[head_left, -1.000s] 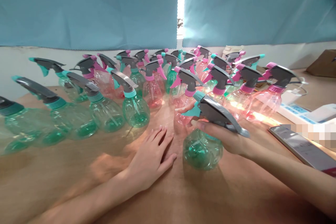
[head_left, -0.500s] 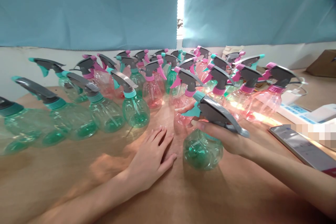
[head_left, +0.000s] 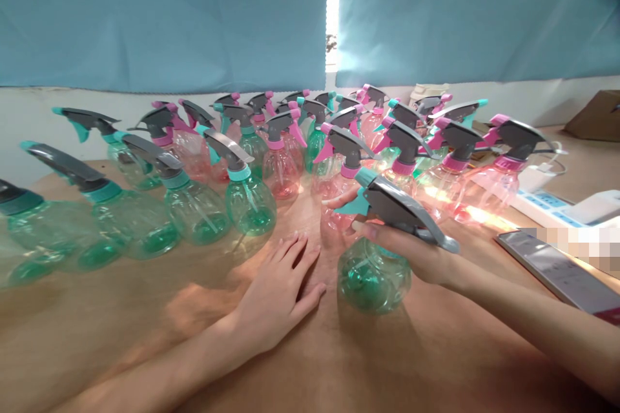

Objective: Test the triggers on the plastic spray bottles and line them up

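Observation:
My right hand (head_left: pixel 416 253) grips a green spray bottle (head_left: pixel 372 277) by its neck, just under the grey trigger head (head_left: pixel 402 210) with a teal nozzle. The bottle stands upright on the brown table (head_left: pixel 310 361). My left hand (head_left: pixel 278 293) lies flat on the table just left of that bottle, fingers stretched out and holding nothing.
Several green spray bottles (head_left: pixel 249 200) line the left and several pink ones (head_left: pixel 448 171) stand behind and to the right. A white power strip (head_left: pixel 547 203) and a flat dark device (head_left: pixel 557 274) lie at the right. A cardboard box (head_left: pixel 598 116) sits far right; blue curtains (head_left: pixel 165 13) hang behind.

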A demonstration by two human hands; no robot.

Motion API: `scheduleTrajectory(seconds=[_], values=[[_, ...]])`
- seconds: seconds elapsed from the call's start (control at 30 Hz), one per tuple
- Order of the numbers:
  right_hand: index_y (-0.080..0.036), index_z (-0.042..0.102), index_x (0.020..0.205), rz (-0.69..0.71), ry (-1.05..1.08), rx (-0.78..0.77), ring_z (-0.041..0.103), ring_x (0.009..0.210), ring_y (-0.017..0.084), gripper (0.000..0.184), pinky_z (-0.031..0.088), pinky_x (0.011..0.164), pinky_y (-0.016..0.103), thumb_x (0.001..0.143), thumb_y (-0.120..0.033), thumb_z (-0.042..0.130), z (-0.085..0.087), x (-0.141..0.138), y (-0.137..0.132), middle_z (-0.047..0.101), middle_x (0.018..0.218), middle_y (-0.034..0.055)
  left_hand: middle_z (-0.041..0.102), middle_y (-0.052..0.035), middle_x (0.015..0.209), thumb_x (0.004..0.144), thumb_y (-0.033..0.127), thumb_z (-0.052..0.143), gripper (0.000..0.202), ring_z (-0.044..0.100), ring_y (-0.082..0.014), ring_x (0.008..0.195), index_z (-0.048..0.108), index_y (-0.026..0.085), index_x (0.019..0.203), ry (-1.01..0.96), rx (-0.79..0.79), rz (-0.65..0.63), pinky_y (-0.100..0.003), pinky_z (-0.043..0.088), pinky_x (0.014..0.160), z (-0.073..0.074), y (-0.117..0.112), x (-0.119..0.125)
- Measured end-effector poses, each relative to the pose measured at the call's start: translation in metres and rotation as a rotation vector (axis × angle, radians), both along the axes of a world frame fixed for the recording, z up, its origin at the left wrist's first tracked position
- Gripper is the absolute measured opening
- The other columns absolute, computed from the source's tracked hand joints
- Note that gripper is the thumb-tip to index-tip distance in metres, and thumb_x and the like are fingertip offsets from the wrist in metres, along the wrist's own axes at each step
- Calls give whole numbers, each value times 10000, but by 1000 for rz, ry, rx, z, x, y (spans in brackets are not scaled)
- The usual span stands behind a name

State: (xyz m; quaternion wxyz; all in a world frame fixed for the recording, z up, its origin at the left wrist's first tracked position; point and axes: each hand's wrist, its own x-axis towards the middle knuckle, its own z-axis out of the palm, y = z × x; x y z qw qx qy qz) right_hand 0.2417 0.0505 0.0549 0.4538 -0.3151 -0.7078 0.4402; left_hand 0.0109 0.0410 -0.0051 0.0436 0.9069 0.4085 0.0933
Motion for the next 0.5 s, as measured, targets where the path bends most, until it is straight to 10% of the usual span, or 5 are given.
scheduleTrajectory(seconds=[0.5], values=[[-280, 596, 1107, -61, -122, 45, 511, 621, 140, 239, 441, 613, 286, 895, -204, 516, 5, 1, -1, 545, 701, -35, 422, -178, 1460, 960, 385, 484, 499, 355, -341, 1360, 463, 118, 1381, 14, 28, -6, -526, 307, 1096, -1, 0, -1]])
